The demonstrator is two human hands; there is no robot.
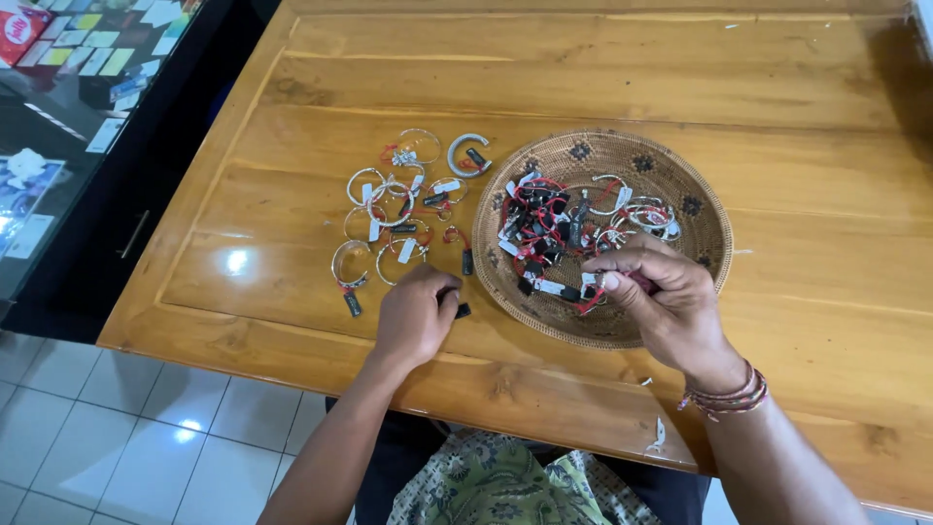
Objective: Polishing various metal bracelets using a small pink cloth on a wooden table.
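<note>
- My left hand (pixel 416 316) rests on the glossy brown wooden bench (pixel 603 78), its grip closed narrow over a small black tag (pixel 461 310) that peeks out by my fingertips.
- Just beyond that hand lie loose silver bangles with white labels and red strings (pixel 394 209), spread flat on the bench.
- My right hand (pixel 666 301) hovers over the near rim of the round woven brown basket (pixel 705 238), grip pinched on a tagged silver piece with red string (pixel 595 288).
- Beyond that grip, inside the basket, sits a tangled heap of tagged silver jewellery (pixel 559 228).
- A red beaded bracelet (pixel 729 397) circles my right wrist.
</note>
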